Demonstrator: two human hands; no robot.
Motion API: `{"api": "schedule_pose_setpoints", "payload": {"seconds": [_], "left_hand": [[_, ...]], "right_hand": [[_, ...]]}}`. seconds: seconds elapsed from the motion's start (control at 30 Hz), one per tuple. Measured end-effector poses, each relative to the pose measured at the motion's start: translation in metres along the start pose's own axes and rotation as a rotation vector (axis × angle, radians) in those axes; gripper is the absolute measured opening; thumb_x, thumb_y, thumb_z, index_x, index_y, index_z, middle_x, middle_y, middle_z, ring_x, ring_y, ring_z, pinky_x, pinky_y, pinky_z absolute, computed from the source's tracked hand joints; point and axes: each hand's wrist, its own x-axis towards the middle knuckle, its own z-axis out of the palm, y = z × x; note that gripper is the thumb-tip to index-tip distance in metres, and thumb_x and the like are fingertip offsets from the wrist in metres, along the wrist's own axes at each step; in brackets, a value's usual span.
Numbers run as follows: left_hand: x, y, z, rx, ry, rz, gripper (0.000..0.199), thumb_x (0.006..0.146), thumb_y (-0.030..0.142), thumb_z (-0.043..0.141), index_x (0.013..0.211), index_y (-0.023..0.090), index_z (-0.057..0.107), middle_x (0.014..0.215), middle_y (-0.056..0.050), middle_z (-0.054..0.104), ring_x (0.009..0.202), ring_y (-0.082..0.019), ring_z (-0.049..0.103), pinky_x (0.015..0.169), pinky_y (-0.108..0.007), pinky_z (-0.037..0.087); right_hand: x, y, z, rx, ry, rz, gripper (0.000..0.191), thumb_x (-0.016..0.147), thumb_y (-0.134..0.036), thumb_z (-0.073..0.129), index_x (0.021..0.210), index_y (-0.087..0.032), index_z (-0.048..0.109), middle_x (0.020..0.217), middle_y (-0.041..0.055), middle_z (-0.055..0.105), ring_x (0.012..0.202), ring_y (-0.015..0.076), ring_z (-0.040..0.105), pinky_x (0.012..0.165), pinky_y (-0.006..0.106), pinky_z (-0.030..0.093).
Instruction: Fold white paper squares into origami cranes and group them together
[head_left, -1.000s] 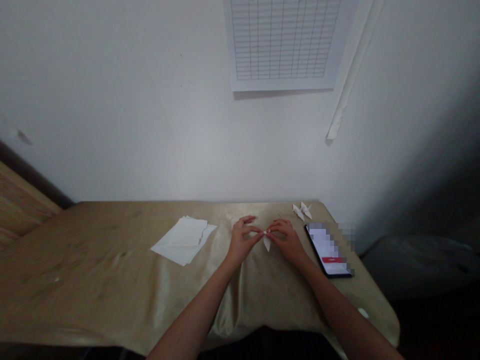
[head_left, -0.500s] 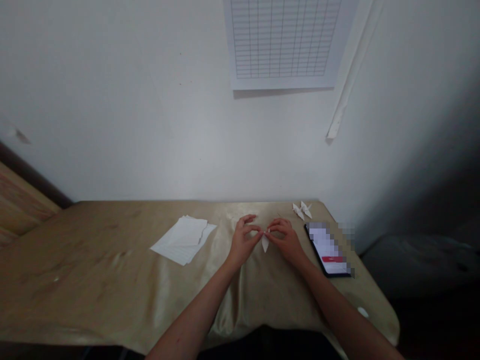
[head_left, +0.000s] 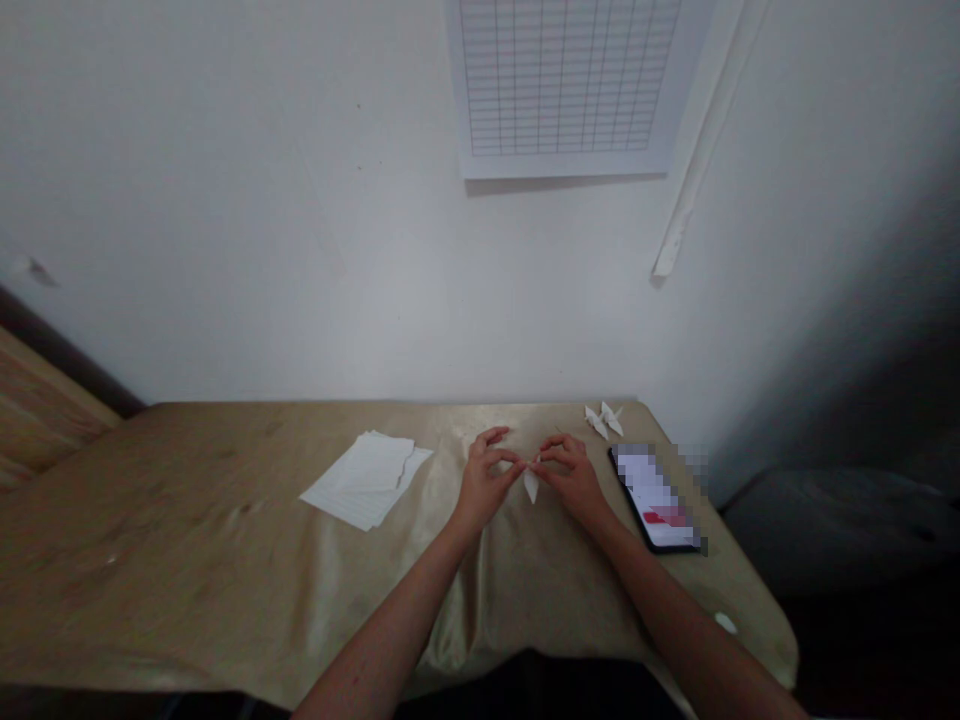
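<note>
The left hand (head_left: 481,483) and right hand (head_left: 573,478) pinch the top of the folded paper (head_left: 531,486) with thumbs and forefingers, between the sheets (head_left: 367,482) and the phone (head_left: 651,500). Its long axis runs roughly toward the person, pointed tip nearest them. Two cranes (head_left: 611,420) lie beyond the phone, near the cloth's (head_left: 210,540) far right corner.

A grid-printed white paper sheet (head_left: 566,85) hangs top right of centre on the pale wall (head_left: 300,270) beside a slanting white strip (head_left: 701,165), a black-edged rectangular phone (head_left: 657,498) lies lower right on the shiny gold-brown table (head_left: 187,530), and a yellowish wood-grained panel (head_left: 41,400) stands at the left edge.
</note>
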Motion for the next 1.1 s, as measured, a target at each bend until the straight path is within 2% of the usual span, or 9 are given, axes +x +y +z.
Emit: {"api": "schedule_pose_setpoints", "payload": {"seconds": [0.17,0.37,0.57,0.73,1.1], "left_hand": [[0.0,0.002,-0.001,0.003,-0.002,-0.009,0.013,0.081,0.037,0.078,0.077,0.024,0.078,0.135,-0.008,0.059,0.125,-0.025,0.054,0.112,-0.046,0.042],[-0.002,-0.002,0.005,0.002,-0.014,0.004,0.013,0.079,0.038,0.08,0.079,0.026,0.08,0.134,-0.008,0.06,0.124,-0.026,0.055,0.111,-0.047,0.044],[0.001,-0.008,0.004,0.012,0.018,-0.019,0.01,0.081,0.036,0.077,0.084,0.027,0.081,0.133,-0.008,0.06,0.121,-0.025,0.056,0.109,-0.046,0.045],[0.002,-0.008,0.002,0.007,0.012,-0.036,0.016,0.082,0.04,0.077,0.078,0.025,0.08,0.133,-0.008,0.061,0.12,-0.024,0.057,0.11,-0.046,0.045],[0.001,-0.007,0.002,0.068,0.016,0.004,0.009,0.077,0.034,0.082,0.078,0.025,0.08,0.133,-0.008,0.06,0.12,-0.026,0.057,0.108,-0.048,0.046]], "right_hand": [[0.0,0.001,0.0,0.008,0.009,-0.019,0.015,0.084,-0.041,0.072,0.082,-0.026,0.075,0.102,0.0065,0.063,0.108,0.026,0.054,0.102,0.045,0.041],[-0.003,-0.001,0.003,-0.037,0.025,-0.035,0.011,0.084,-0.035,0.068,0.081,-0.025,0.07,0.115,0.0086,0.059,0.117,0.0281,0.05,0.106,0.049,0.039],[-0.001,0.001,0.0,-0.046,0.05,-0.02,0.015,0.085,-0.04,0.068,0.085,-0.025,0.071,0.118,0.0102,0.057,0.12,0.0298,0.048,0.109,0.051,0.038],[-0.001,0.001,-0.001,-0.071,0.079,-0.023,0.014,0.085,-0.038,0.068,0.084,-0.025,0.071,0.118,0.0099,0.057,0.12,0.0297,0.047,0.109,0.052,0.037],[-0.003,0.001,-0.001,-0.101,0.03,-0.043,0.012,0.086,-0.037,0.069,0.086,-0.026,0.072,0.123,0.0091,0.053,0.123,0.0294,0.045,0.111,0.052,0.036]]}}
